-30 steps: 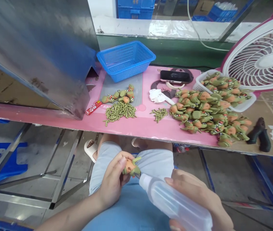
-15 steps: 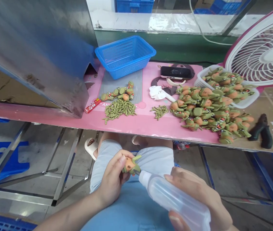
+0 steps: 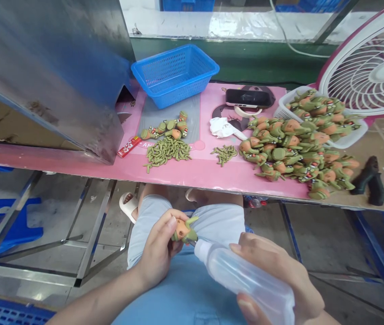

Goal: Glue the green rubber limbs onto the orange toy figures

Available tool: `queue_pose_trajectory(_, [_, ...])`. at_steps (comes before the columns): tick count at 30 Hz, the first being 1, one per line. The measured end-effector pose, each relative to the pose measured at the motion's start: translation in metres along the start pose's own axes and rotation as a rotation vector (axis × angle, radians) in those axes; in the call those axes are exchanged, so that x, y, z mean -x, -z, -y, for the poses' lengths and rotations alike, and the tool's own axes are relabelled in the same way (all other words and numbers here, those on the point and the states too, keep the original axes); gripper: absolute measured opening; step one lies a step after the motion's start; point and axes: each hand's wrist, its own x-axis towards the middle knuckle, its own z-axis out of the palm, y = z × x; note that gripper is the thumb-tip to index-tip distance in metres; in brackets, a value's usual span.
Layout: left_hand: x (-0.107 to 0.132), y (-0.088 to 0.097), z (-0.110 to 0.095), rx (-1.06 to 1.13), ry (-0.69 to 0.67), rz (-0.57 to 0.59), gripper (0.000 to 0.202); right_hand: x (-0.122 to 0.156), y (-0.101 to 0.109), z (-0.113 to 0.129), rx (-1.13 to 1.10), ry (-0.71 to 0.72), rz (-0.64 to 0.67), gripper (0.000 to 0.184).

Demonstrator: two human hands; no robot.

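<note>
Between the thumb and fingers of my left hand [image 3: 160, 248] is a small orange-and-green toy figure [image 3: 182, 230], held over my lap with one green piece sticking up from it. My right hand [image 3: 280, 275] is wrapped round a translucent squeeze bottle [image 3: 246, 277], tilted so its tip points up and left. The thin dark nozzle touches or nearly touches the figure's lower right side; the exact contact is hard to see. On the table edge ahead lie a heap of small green curved pieces [image 3: 167, 152] and a smaller heap of green pieces [image 3: 225, 155].
Several loose figures [image 3: 168, 128] lie behind the green pieces, below a blue basket [image 3: 175, 92]. A large pile of figures [image 3: 290, 149] spreads rightward to a white basket [image 3: 351, 140] and a fan [image 3: 378, 67]. A phone [image 3: 249, 98], a red packet [image 3: 129, 146] and a metal box [image 3: 77, 81] also stand here.
The view has shifted slightly. Both hands keep nearly the same pose, with the bottle's nozzle still at the figure.
</note>
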Motion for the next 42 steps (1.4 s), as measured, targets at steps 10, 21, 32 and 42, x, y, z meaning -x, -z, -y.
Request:
queue_pose_trajectory(10, [0.0002, -0.0014, -0.0017, 0.001, 0.013, -0.008, 0.034, 0.001, 0.0003, -0.0005, 0.009, 0.002, -0.023, 0.018])
queue_pose_trajectory(21, [-0.0006, -0.0013, 0.0001, 0.002, 0.019, -0.025, 0.034, 0.0003, -0.0034, 0.0001, 0.007, -0.021, -0.027, 0.018])
queue_pose_trajectory(32, [-0.0005, 0.0001, 0.0, -0.071, 0.002, -0.014, 0.034, 0.0013, 0.0005, -0.0028, -0.024, 0.009, -0.044, 0.018])
queue_pose_trajectory(42, [-0.001, 0.0015, 0.0025, -0.101, 0.003, -0.017, 0.035, 0.0035, 0.0014, -0.0026, -0.024, 0.007, -0.05, 0.019])
